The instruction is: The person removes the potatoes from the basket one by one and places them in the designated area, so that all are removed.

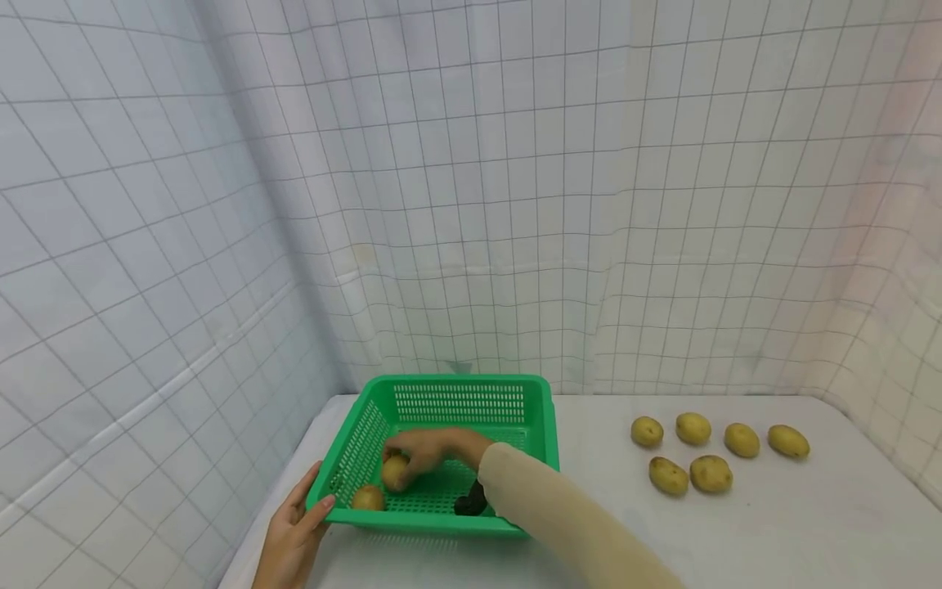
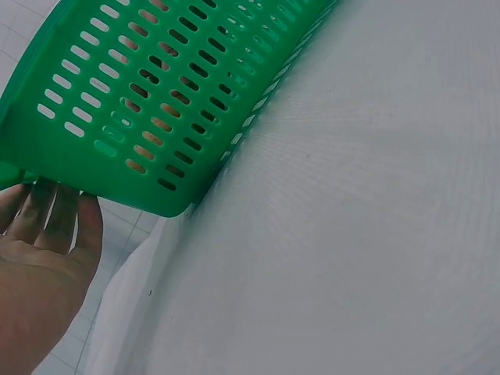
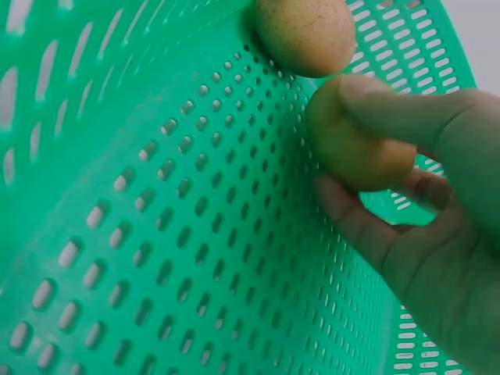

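A green plastic basket (image 1: 441, 523) with slotted walls sits on the white table. My left hand (image 1: 290, 532) holds its near left corner, thumb over the rim and fingers along the outside; the left wrist view shows those fingers (image 2: 58, 215) at the rim. Inside the basket, my right hand (image 1: 427, 450) grips a potato (image 1: 395, 472) close to the left wall. In the right wrist view, thumb and fingers curl round this potato (image 3: 351, 144), low over the slotted floor. A second potato (image 1: 368, 497) lies beside it in the near left corner.
To the right of the basket several potatoes (image 1: 710, 474) lie on the white table (image 1: 603, 507) in two loose rows. A dark object (image 1: 473, 499) shows below my right sleeve (image 1: 567, 515). White gridded sheets (image 1: 471, 204) hang behind the table and at its sides.
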The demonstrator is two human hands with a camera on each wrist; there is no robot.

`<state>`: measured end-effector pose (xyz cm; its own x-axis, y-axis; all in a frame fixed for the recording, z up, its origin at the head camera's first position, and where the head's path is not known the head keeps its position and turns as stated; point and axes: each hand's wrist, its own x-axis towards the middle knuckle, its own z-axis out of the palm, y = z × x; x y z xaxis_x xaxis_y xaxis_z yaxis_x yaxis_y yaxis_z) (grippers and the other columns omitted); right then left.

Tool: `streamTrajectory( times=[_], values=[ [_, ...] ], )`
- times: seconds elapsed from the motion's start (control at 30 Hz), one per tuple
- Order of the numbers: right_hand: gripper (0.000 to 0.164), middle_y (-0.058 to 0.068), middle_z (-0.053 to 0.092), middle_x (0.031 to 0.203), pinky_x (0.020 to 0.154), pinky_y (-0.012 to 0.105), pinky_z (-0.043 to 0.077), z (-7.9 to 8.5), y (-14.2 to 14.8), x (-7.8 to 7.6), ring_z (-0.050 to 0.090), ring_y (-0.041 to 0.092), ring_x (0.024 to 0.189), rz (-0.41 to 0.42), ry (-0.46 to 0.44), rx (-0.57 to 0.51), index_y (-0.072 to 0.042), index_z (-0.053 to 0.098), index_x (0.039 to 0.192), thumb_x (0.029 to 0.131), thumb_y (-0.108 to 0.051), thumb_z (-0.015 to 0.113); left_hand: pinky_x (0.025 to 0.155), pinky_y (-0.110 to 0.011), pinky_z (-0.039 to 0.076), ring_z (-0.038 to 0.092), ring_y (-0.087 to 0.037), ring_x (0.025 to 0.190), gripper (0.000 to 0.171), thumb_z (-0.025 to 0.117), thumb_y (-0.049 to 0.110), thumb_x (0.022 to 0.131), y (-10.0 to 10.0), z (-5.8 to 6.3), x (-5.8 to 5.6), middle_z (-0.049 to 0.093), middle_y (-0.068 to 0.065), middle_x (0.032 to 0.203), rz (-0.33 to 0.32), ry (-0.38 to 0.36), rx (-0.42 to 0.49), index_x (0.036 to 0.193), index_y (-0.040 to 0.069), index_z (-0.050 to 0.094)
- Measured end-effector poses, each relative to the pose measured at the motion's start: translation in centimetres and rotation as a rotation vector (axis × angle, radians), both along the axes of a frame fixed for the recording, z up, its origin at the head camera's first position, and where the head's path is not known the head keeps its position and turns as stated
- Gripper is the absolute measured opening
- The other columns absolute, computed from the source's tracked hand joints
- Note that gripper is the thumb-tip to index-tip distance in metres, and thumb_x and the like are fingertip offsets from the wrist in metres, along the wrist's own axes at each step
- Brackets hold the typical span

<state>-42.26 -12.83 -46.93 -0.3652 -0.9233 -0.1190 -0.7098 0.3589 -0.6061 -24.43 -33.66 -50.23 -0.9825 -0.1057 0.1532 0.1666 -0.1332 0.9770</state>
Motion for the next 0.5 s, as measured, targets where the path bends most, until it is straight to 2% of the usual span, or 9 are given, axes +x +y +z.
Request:
streamTrajectory(
  times=[0.1, 0.33, 0.43, 0.5],
  values=[
    [0.033, -0.006, 0.058, 0.111, 0.080, 0.021, 0.051, 0.1, 0.1, 0.0, 0.055, 0.007, 0.095, -0.016, -0.144, -0.046, -0.011, 0.062, 0.126, 0.097, -0.015, 0.077, 0.099, -0.020, 0.048, 0.053, 0.005, 0.122, 0.075, 0.057, 0.005, 0.107, 0.0, -0.1, 0.0, 0.003, -0.029, 0.166, -0.003, 0.013, 0.002, 0.162, -0.007, 0.007],
    [0.027, 0.002, 0.059, 0.117, 0.083, 0.032, 0.060, 1.3, 0.8, 0.0, 0.061, 0.015, 0.097, -0.046, -0.568, -0.136, -0.005, 0.064, 0.124, 0.099, -0.005, 0.071, 0.100, -0.021, 0.048, 0.052, 0.004, 0.124, 0.073, 0.055, 0.005, 0.108, -0.2, -0.2, 0.1, 0.003, -0.029, 0.167, -0.011, 0.014, 0.013, 0.162, -0.007, 0.009],
    [0.027, 0.005, 0.059, 0.120, 0.088, 0.037, 0.060, 1.7, 1.2, -0.2, 0.061, 0.016, 0.101, -0.048, -0.688, -0.149, -0.001, 0.062, 0.128, 0.101, -0.002, 0.067, 0.100, -0.021, 0.049, 0.052, 0.004, 0.124, 0.073, 0.056, 0.006, 0.108, -0.1, -0.1, 0.1, 0.005, -0.027, 0.167, -0.003, 0.005, 0.013, 0.163, -0.006, 0.010],
    [0.029, 0.006, 0.058, 0.120, 0.091, 0.041, 0.058, 2.0, 1.5, -0.3, 0.061, 0.017, 0.101, -0.044, -0.730, -0.158, 0.000, 0.060, 0.131, 0.102, -0.001, 0.064, 0.099, -0.020, 0.049, 0.052, 0.004, 0.124, 0.073, 0.056, 0.007, 0.108, 0.0, -0.2, 0.0, 0.006, -0.027, 0.167, 0.000, 0.004, 0.009, 0.163, -0.006, 0.010]
  ],
)
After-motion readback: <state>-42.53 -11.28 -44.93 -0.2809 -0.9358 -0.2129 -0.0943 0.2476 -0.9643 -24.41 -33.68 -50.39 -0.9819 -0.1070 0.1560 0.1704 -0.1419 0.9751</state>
